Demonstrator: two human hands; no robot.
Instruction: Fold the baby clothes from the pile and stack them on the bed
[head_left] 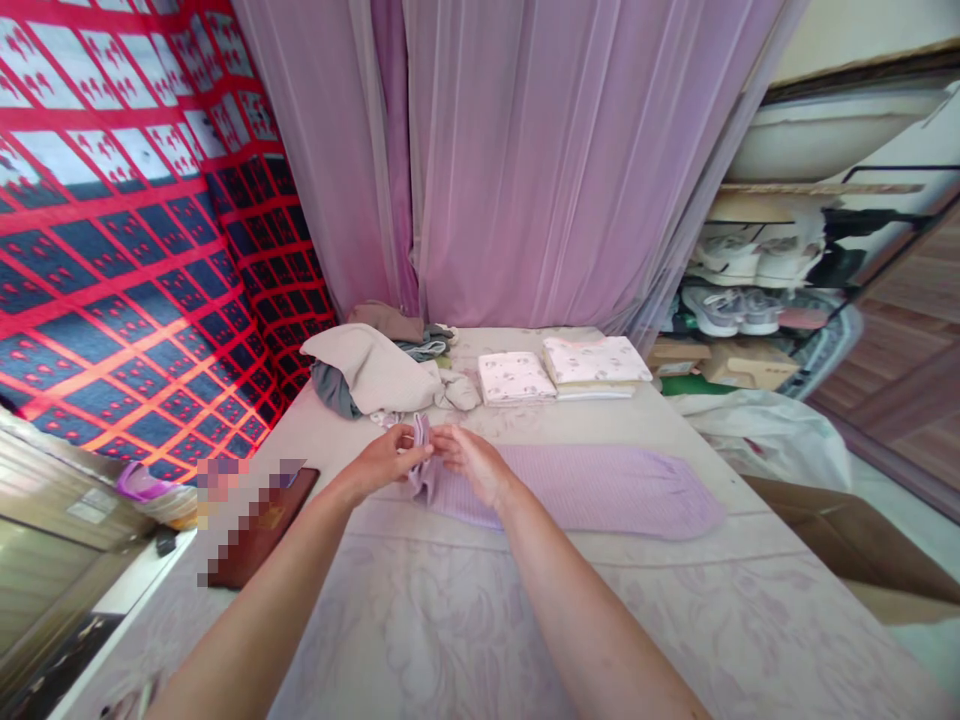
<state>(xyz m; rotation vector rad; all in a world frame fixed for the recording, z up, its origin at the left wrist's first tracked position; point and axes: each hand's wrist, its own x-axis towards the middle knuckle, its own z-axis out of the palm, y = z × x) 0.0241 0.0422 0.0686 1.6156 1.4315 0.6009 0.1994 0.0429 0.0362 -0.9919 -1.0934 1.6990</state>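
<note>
A lavender ribbed garment [600, 488] lies on the table in a long flat strip, its left end raised and bunched. My left hand [386, 460] pinches that raised end between thumb and fingers. Close by on the right, my right hand [474, 458] has its fingers stretched out toward the lifted fabric. It hovers over the strip's left part and hides some of it. Whether its fingertips touch the cloth, I cannot tell.
Behind the hands sit a heap of beige and grey clothes [375, 365] and two folded white printed stacks, one smaller [516, 378], one larger [596, 360]. A brown case [262, 530] lies at the left edge. An open cardboard box [847, 540] stands off the right edge.
</note>
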